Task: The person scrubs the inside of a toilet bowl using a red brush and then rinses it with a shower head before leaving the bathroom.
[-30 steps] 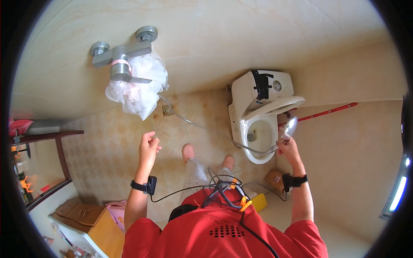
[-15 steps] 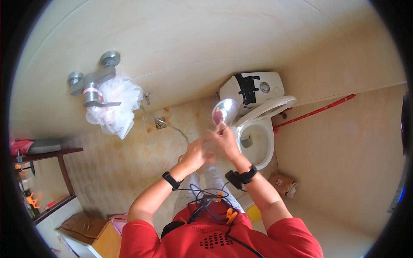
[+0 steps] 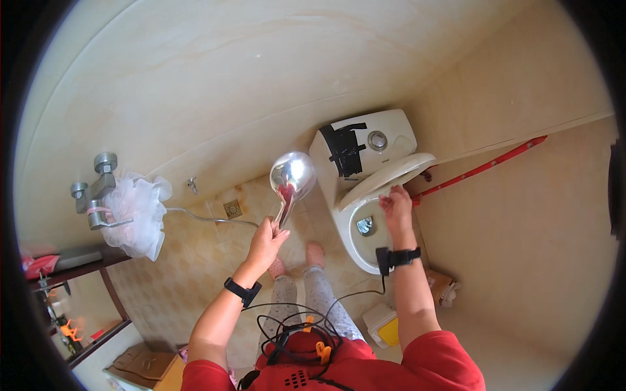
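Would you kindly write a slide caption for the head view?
Left hand holding a shiny silver shower head, right hand empty near an open white ceramic toilet.

Glossy, smooth, chrome-like shower head (image 3: 292,174)

No words, numbers, brands or signs can be read around me in this tiled bathroom. Small pale marks dot the red pole (image 3: 482,171) against the wall on my right, too tiny to be made out as print. The cardboard box (image 3: 441,288), low on my right, carries faint markings, too indistinct to decipher. Rows of small dark blocks stand on the front of my red shirt (image 3: 433,358), a pattern rather than legible lettering. The white toilet cistern (image 3: 396,124) shows a small mark low on its front, likewise unreadable.
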A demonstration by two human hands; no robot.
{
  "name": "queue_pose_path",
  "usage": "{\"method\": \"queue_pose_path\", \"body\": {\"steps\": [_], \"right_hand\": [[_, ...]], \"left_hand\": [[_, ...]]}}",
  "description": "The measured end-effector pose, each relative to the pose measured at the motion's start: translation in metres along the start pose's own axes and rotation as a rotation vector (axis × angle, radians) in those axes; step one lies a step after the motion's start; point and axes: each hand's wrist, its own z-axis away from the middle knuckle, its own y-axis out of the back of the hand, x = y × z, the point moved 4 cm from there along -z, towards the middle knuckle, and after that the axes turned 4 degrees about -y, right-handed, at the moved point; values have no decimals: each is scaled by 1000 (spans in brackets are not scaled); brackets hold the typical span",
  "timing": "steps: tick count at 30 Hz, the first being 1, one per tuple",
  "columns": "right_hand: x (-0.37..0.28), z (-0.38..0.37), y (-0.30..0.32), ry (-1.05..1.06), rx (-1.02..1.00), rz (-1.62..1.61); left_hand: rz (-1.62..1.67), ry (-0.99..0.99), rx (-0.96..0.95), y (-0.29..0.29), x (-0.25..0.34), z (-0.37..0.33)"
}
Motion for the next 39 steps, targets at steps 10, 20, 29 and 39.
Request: {"method": "queue_pose_path", "body": {"steps": [10,20,29,39], "right_hand": [[-9,-30,13,-52,-316,-403],[13,38,78,-21,-74,-346],[-23,12,6,91,-215,-292],[-52,29,-24,431,217,240]], "left_hand": [[58,39,-96,-30,30,-18],[92,-5,-159,-47,62,-36],[56,1,-143,-51,68,-45],[95,21,-120,-53,73,-48]]}}
